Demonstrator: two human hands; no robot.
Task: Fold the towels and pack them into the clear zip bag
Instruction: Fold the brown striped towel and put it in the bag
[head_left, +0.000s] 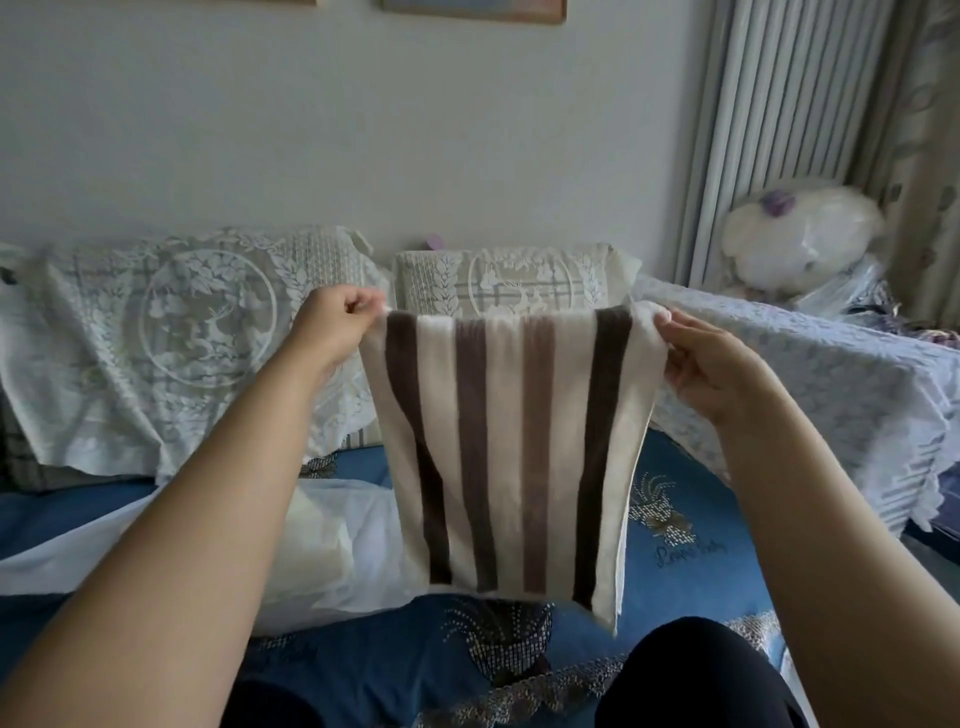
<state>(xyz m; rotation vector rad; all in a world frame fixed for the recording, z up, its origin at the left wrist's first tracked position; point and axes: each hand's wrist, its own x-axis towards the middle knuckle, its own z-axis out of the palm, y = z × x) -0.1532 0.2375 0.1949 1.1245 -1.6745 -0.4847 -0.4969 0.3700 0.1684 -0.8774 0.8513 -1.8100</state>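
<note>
A cream towel with brown and mauve stripes (509, 447) hangs in the air in front of me, doubled over so its lower edges dangle just above the bed. My left hand (337, 322) pinches its top left corner. My right hand (711, 364) pinches the top right corner. Behind the towel, on the left, the clear zip bag (322, 540) lies on the blue bedspread with pale folded cloth inside; its right part is hidden by the towel.
The blue patterned bedspread (691, 571) covers the bed. Two lace-covered pillows (171, 332) lean against the wall. A pale quilted blanket (831, 395) is heaped at the right, with a white plush toy (800, 239) behind it. My dark-clad knees (696, 680) are at the bottom.
</note>
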